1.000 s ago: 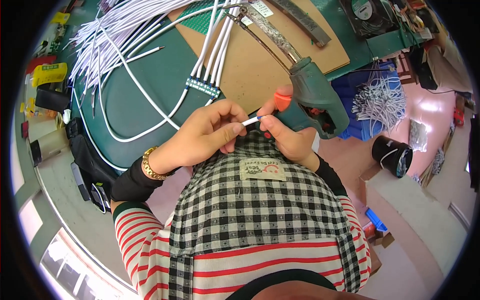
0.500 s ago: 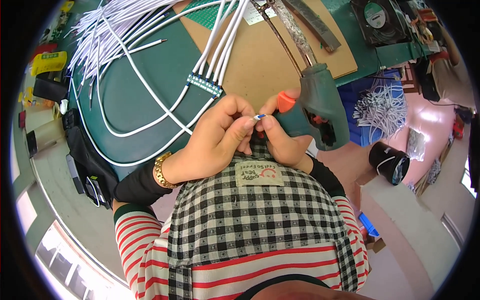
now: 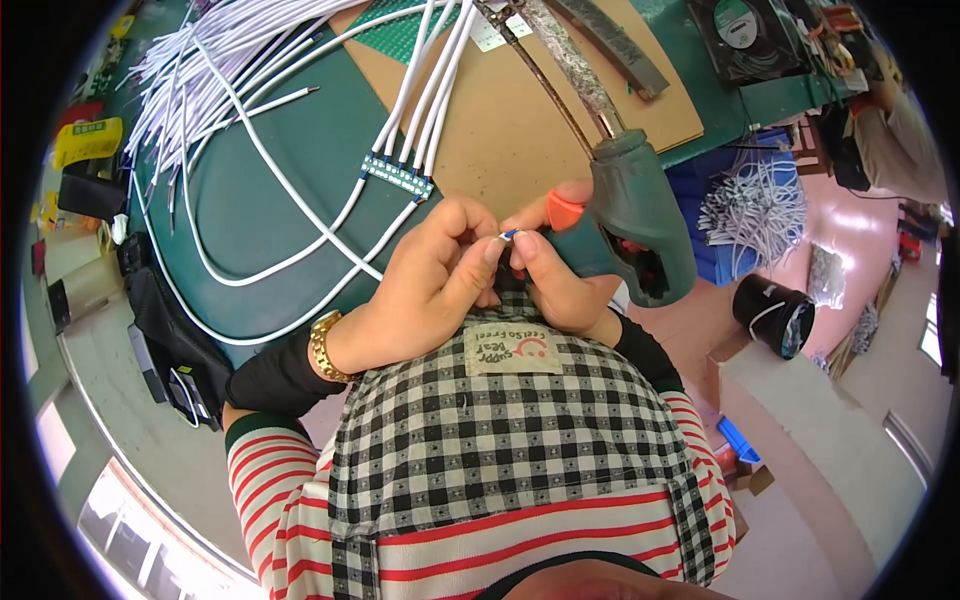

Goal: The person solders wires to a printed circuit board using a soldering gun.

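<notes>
Pinching a blue-tipped wire (image 3: pixel 509 234) close to me.
My left grip (image 3: pixel 430 270) and right grip (image 3: pixel 563 275) clamp it, the right also around a green soldering gun (image 3: pixel 645 205); a circuit strip (image 3: pixel 397 178) lies farther left.

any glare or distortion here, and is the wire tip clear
Head view: glare on the pink floor and a washed-out window at lower left; head view: straight edges bow near the black rim; head view: the blue wire tip is small, partly hidden by the fingers
</notes>
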Motion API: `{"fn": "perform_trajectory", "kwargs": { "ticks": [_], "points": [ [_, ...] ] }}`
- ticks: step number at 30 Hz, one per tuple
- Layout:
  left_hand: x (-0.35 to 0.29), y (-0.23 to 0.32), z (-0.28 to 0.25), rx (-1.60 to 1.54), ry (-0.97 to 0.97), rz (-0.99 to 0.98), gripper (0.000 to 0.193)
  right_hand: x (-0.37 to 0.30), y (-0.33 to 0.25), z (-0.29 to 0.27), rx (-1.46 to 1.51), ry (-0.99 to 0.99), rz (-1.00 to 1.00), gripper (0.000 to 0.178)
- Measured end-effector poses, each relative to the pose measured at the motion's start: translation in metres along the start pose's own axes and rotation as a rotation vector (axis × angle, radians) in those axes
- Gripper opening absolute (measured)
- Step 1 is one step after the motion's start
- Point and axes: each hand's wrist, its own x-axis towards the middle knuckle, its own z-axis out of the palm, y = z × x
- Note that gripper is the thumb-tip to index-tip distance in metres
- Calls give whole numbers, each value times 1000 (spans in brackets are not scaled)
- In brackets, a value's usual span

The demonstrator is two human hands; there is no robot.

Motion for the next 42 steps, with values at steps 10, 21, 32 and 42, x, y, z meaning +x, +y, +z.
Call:
{"fn": "perform_trajectory", "kwargs": {
  "ticks": [10, 21, 32, 42],
  "points": [
    [-6, -13, 2, 99, -6, 169, 7, -3, 10, -2, 275, -54, 19, 46],
    [5, 8, -17, 761, 20, 607, 13, -5, 9, -2, -11, 0, -147, 47],
    [-11, 7, -59, 1298, 472, 388, 17, -3, 2, -5, -107, -12, 7, 42],
    [-3, 6, -62, 1254, 611, 219, 18, -2, 6, -4, -108, 5, 40, 42]
  ]
}}
